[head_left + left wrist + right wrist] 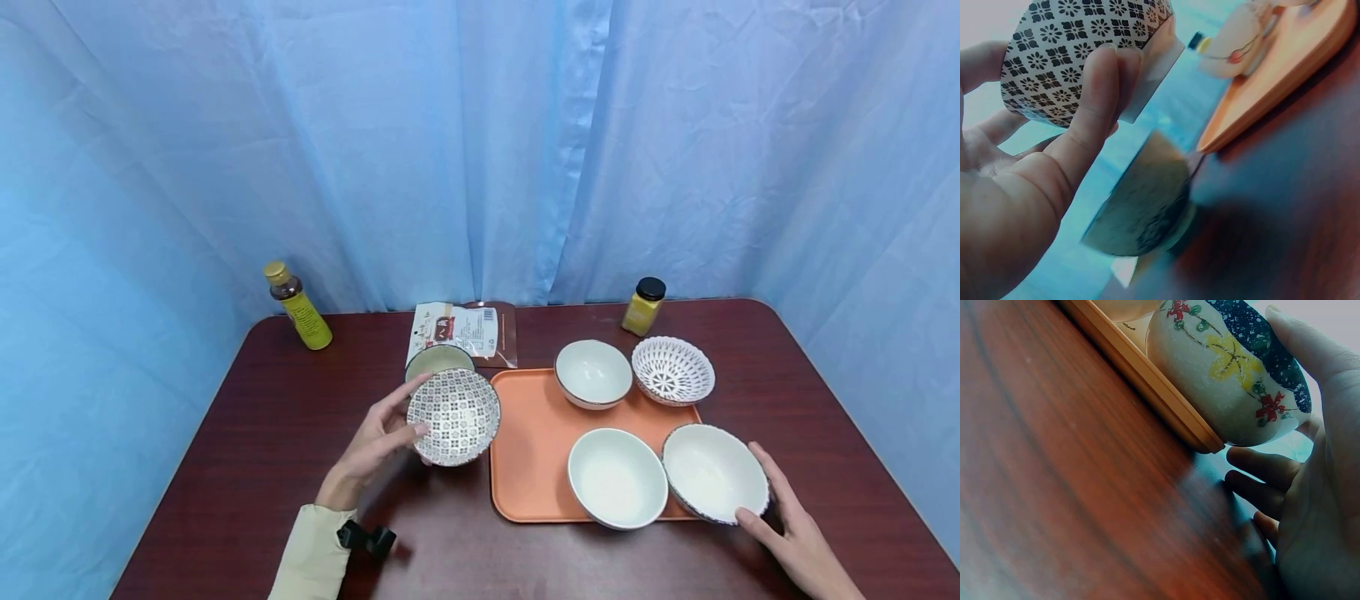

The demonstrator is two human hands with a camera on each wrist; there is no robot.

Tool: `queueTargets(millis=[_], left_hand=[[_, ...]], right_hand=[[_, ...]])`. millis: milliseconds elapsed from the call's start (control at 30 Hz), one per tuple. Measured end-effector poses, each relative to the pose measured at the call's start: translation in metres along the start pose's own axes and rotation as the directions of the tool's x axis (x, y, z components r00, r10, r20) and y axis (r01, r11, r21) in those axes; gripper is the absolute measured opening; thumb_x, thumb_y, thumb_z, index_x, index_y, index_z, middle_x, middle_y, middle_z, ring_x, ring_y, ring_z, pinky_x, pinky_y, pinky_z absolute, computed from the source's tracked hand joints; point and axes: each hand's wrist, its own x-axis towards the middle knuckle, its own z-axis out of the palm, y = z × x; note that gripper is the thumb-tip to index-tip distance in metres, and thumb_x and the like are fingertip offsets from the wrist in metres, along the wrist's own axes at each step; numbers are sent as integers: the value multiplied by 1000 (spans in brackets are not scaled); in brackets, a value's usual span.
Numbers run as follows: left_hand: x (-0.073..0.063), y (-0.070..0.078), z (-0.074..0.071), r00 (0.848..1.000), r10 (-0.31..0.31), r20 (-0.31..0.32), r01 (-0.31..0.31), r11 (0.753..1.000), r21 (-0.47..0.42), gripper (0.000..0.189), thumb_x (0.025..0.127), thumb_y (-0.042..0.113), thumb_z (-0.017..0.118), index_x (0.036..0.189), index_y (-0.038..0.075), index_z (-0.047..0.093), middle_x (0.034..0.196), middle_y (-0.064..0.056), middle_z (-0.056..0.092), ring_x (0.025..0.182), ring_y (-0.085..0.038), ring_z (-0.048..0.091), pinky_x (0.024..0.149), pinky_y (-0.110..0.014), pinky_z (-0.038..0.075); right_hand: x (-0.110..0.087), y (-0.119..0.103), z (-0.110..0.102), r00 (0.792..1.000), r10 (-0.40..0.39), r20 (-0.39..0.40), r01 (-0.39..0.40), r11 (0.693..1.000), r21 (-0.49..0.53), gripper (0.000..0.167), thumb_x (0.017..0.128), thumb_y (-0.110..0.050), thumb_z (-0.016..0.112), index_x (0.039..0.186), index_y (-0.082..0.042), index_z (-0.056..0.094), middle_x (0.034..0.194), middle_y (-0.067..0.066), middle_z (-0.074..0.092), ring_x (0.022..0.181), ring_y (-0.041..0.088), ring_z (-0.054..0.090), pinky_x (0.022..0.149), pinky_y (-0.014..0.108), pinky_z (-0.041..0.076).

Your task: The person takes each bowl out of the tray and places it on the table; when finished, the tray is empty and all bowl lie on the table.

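Note:
My left hand [371,446] grips a bowl with a dark floral pattern [457,417], thumb on the near side and fingers around the far side. In the left wrist view this bowl [1066,59] is up above the table. Behind it stands a greenish bowl [438,358], partly covered in the head view. On the right, my right hand [795,525] holds a white-inside bowl [716,471] at the tray's right edge, thumb at its rim. Red and yellow flowers and a dark speckled band decorate this bowl's outside [1229,369].
An orange tray [525,446] bears a white bowl [618,479], a smaller pale bowl [594,372] and a white patterned bowl [672,371] at its corner. Behind are a food packet [468,329], a yellow jar [643,308] and a green-labelled bottle [303,312]. Blue curtains [375,150] surround the table.

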Motion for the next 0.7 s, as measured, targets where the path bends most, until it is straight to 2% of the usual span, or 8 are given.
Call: queueTargets(millis=[133,233,467,700], left_hand=[[-5,8,-12,999,2,-38,-3,1000,-27,69,97,-7,51,158,-2,18,102,-7,66,67,-11,69,54,-38,61],[-8,13,-22,997,-4,-73,1,999,-48,70,97,-8,49,159,0,18,116,-9,66,76,-14,72,57,-35,62],[-20,22,-43,984,-16,-180,8,999,-45,71,97,-10,48,160,6,20,132,-6,59,83,-16,73,59,-34,63],[-30,23,-62,970,32,-240,-61,991,-115,70,97,-12,43,160,5,19,132,-9,63,82,-20,76,62,-34,64]], right_hand=[[0,0,-1,1000,-14,-5,14,1000,-5,84,99,-9,57,163,-23,4,154,-41,2,124,-32,13,89,-10,17],[0,1,-1,1000,-14,-4,14,1000,-7,84,99,-10,57,163,-24,4,154,-41,2,125,-32,13,89,-10,17],[0,1,0,1000,-15,-3,15,1000,-7,84,99,-9,57,163,-23,4,154,-41,2,126,-31,11,89,-10,16],[0,0,0,1000,7,3,-7,1000,-15,84,100,-12,57,163,-25,3,152,-43,1,124,-32,11,87,-10,16]])
